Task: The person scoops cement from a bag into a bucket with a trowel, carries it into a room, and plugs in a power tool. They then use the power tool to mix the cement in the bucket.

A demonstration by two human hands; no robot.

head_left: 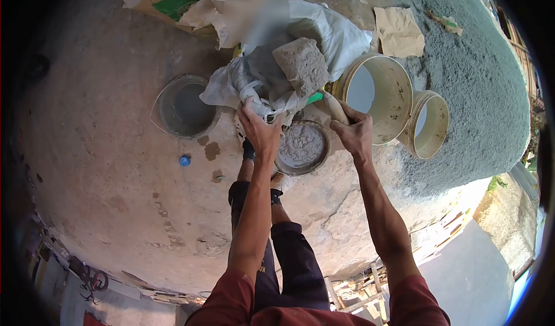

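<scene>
My left hand (260,130) is closed on the gathered edge of a white plastic sack (231,84), which lies open around grey powder. In my right hand (354,130) is the pale handle of a trowel (336,108). Its blade, held over the sack's mouth, is hidden beneath a large heap of grey powder (303,63). Below and between my hands stands a small round bucket (325,155) with lumpy grey powder and some liquid in it. Part of the sack's top is blurred.
A dark bucket (163,115) of greyish water stands left. On the right are a large cream bucket (399,103) and a smaller one (442,123), both with liquid, beside a grey sand pile (474,89). Torn brown paper (399,32) and a blue cap (185,161) lie around.
</scene>
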